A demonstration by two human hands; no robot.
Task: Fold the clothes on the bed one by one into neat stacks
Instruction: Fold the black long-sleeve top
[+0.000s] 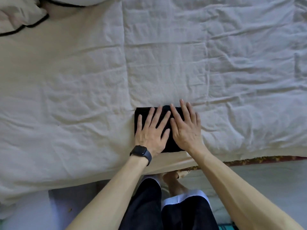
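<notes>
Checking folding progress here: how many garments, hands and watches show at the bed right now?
Folded black garment: 1
Hands, left hand and right hand, flat on it: 2
Black wristwatch: 1
Total: 4

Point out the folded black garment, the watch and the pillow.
folded black garment (172, 146): head view, bare strip by its near edge.
watch (138, 151): head view, its face.
pillow (18, 14): head view, plain cloth inside the black piping.
</notes>
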